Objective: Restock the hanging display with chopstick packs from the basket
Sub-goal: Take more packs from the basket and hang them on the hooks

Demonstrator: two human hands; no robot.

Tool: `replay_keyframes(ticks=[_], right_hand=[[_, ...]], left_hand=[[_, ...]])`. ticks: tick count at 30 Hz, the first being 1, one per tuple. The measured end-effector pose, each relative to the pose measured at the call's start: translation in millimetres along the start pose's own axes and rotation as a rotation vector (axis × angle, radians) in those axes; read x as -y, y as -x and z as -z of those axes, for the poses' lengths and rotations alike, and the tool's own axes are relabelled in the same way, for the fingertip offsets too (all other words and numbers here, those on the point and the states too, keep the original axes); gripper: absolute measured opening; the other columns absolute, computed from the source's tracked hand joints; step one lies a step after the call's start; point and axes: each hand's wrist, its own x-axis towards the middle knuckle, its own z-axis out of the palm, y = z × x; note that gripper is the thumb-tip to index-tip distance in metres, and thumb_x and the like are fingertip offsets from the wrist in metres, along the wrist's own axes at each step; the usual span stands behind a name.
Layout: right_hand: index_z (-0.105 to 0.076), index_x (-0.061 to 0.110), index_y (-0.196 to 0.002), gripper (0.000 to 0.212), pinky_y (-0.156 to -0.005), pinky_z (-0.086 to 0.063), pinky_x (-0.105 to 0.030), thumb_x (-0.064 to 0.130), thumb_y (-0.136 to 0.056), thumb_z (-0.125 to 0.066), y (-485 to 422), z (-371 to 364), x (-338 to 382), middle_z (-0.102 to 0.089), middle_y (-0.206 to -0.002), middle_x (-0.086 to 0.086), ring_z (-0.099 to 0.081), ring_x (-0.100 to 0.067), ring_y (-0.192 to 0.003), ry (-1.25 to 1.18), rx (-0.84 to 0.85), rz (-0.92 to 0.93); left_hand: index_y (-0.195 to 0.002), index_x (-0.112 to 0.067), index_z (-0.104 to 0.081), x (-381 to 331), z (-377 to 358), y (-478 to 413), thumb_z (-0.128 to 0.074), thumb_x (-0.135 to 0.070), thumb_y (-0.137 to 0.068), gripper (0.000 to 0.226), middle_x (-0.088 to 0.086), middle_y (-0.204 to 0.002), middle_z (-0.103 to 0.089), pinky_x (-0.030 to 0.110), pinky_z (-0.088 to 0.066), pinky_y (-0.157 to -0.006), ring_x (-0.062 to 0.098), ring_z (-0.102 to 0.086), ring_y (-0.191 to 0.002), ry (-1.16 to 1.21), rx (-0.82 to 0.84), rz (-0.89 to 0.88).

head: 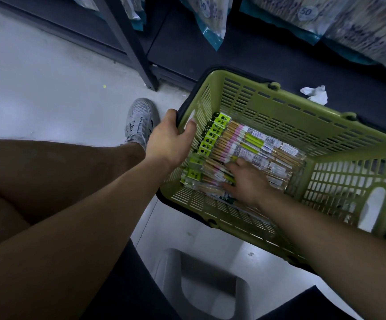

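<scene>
Restocking seems barely begun: the chopstick packs (245,144) fill the basket (279,112) at the floor's edge by the shelf base (233,61). The left hand (169,139) grips its rim; the right hand (247,181) lies splayed on the packs, lifting none.

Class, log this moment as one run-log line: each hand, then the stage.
left hand: grips green basket rim | right hand: rests on chopstick packs in basket | stage: picking, no pack lifted

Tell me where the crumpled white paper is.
In the head view, the crumpled white paper lies on the dark surface at upper right, just beyond the far rim of the green basket.
</scene>
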Motion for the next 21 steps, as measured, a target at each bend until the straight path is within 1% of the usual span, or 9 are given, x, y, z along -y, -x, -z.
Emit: replay_keyframes(ticks=[1,2,4,7,10,13,15,17,21], right_hand=[[-0.044,0.019,-0.149,0.073,-0.088,-0.047,-0.036,0.061,-0.092,-0.061,2.2,-3.2,1.4,-0.047,-0.132,-0.006,-0.05,-0.028,-0.121,-0.006,-0.008,0.005],[-0.041,0.021,-0.15,0.077,-0.091,-0.046,-0.038,0.064,-0.09,-0.062,3.8,-5.3,1.7,-0.046,-0.133,-0.006,-0.048,-0.028,-0.123,-0.007,-0.007,0.007],[-0.033,0.025,-0.154,0.092,-0.103,-0.041,-0.042,0.07,-0.081,-0.066,6.4,-6.9,-0.7,-0.041,-0.141,-0.004,-0.041,-0.028,-0.13,0.011,0.025,0.012],[-0.02,0.028,-0.158,0.107,-0.111,-0.032,-0.046,0.065,-0.074,-0.076,9.9,-8.0,-4.7,-0.032,-0.149,-0.004,-0.03,-0.028,-0.137,0.095,0.062,0.019],[-0.017,0.028,-0.158,0.112,-0.111,-0.034,-0.047,0.061,-0.072,-0.081,13.4,-12.6,-3.1,-0.032,-0.149,-0.006,-0.03,-0.028,-0.135,0.115,0.031,-0.02],[-0.019,0.027,-0.157,0.108,-0.109,-0.034,-0.048,0.061,-0.074,-0.079,11.9,-13.8,-2.3,-0.033,-0.145,-0.006,-0.03,-0.028,-0.133,0.082,0.011,-0.046],[-0.02,0.026,-0.157,0.103,-0.108,-0.036,-0.047,0.058,-0.077,-0.078,8.8,-9.8,-5.3,-0.036,-0.145,-0.007,-0.032,-0.029,-0.132,0.043,-0.003,-0.063],[-0.017,0.025,-0.158,0.104,-0.107,-0.037,-0.046,0.055,-0.08,-0.077,7.0,-5.9,-8.7,-0.038,-0.146,-0.008,-0.033,-0.03,-0.133,0.019,-0.017,-0.075],[-0.001,0.024,-0.161,0.128,-0.111,-0.033,-0.049,0.064,-0.07,-0.082,8.8,-8.0,-7.2,-0.033,-0.145,-0.008,-0.032,-0.032,-0.135,0.078,-0.016,-0.087]], left_hand=[[-0.103,-0.015,-0.051,0.0,-0.1,0.0,-0.049,-0.053,-0.099,0.038,0.007,-0.085,-0.066,0.05,-0.058,-0.078,0.03,-0.066,-0.08,-0.002,-0.001,-0.001],[-0.102,-0.015,-0.051,0.0,-0.3,0.0,-0.049,-0.053,-0.099,0.038,0.007,-0.085,-0.066,0.05,-0.058,-0.078,0.03,-0.066,-0.08,-0.006,-0.001,-0.003],[-0.101,-0.015,-0.051,0.1,-0.1,-0.2,-0.049,-0.053,-0.099,0.038,0.006,-0.084,-0.065,0.05,-0.057,-0.079,0.031,-0.065,-0.08,-0.007,-0.003,-0.004],[-0.101,-0.015,-0.051,0.1,0.2,0.0,-0.049,-0.053,-0.099,0.038,0.006,-0.084,-0.065,0.049,-0.057,-0.079,0.03,-0.065,-0.079,0.0,-0.002,-0.006],[-0.101,-0.015,-0.051,-0.1,0.0,0.8,-0.049,-0.052,-0.099,0.037,0.005,-0.083,-0.064,0.048,-0.057,-0.078,0.029,-0.065,-0.078,-0.001,0.0,-0.007],[-0.102,-0.014,-0.051,-0.2,0.6,0.9,-0.05,-0.052,-0.099,0.038,0.008,-0.087,-0.066,0.049,-0.057,-0.08,0.031,-0.066,-0.081,0.006,0.008,-0.002],[-0.104,-0.013,-0.052,-0.5,1.2,0.4,-0.05,-0.051,-0.099,0.039,0.011,-0.09,-0.067,0.051,-0.057,-0.082,0.034,-0.066,-0.085,0.019,0.012,0.006],[-0.105,-0.012,-0.052,-0.8,1.3,0.5,-0.05,-0.051,-0.099,0.039,0.012,-0.091,-0.068,0.051,-0.056,-0.084,0.036,-0.066,-0.087,0.021,0.011,0.011],[-0.105,-0.013,-0.052,-1.0,0.4,0.4,-0.051,-0.051,-0.099,0.039,0.01,-0.089,-0.067,0.049,-0.056,-0.082,0.034,-0.065,-0.085,0.011,0.003,0.008]])
